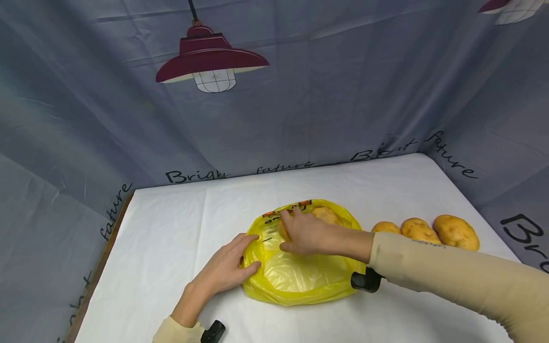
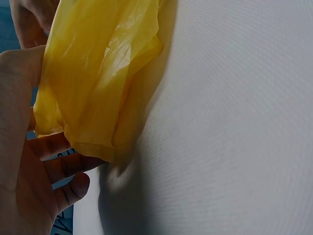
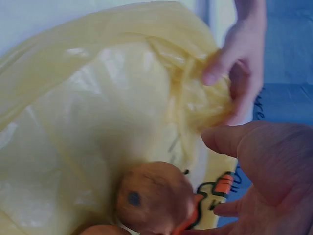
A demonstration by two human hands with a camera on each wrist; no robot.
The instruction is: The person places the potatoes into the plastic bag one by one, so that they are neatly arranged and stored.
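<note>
A yellow plastic bag [image 1: 300, 281] lies on the table with its mouth spread wide and black and orange print inside. My left hand [image 1: 225, 267] holds the bag's left rim, thumb on the inner side and fingers behind the plastic, as the left wrist view shows. Inside the bag is my right hand [image 1: 304, 233], its thumb spread apart from its fingers. Beside those fingers sits a potato [image 3: 154, 196] with a dark spot, partly hidden by the hand in the head view. Another potato [image 1: 327, 216] rests in the bag near the far rim.
To the right of the bag, three potatoes stand in a row: a small potato [image 1: 386, 226], a middle potato [image 1: 417, 228] and a larger potato [image 1: 456, 232]. My right sleeve [image 1: 429, 267] partly covers them. A grey printed curtain [image 1: 321, 95] hangs behind the white table [image 1: 171, 228].
</note>
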